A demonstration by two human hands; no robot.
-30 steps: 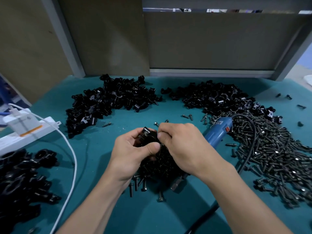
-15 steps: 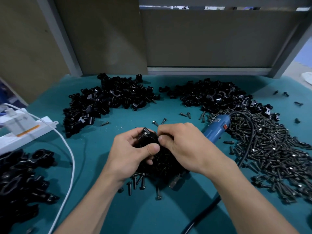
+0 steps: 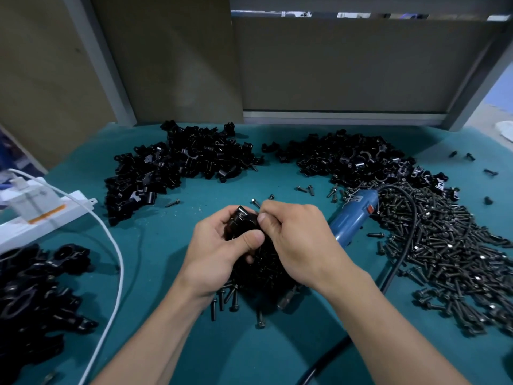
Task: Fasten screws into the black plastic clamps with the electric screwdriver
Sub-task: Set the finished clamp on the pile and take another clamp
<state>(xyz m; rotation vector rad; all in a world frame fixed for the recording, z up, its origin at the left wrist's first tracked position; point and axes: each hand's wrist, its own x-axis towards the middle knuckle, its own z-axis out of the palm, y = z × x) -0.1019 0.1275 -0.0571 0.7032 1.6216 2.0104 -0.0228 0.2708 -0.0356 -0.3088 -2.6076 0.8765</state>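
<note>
My left hand [image 3: 219, 251] grips a black plastic clamp [image 3: 241, 221] above the middle of the teal table. My right hand [image 3: 299, 243] pinches at the clamp's right side with thumb and forefinger; what it pinches is hidden. Below both hands lies a small heap of dark screws [image 3: 263, 273]. The blue electric screwdriver [image 3: 354, 215] lies on the table just right of my right hand, untouched, its black cable [image 3: 399, 262] curving back toward me.
Two heaps of black clamps sit at the back, left [image 3: 177, 168] and right [image 3: 347, 159]. A wide spread of screws [image 3: 449, 251] covers the right side. More clamps [image 3: 33, 287] lie at the near left, beside a white power strip [image 3: 41, 215] and white cable [image 3: 116, 262].
Both hands stay on the clamp at nearly the same spot; my right fingers have shifted slightly against it. The view has tilted a little.
</note>
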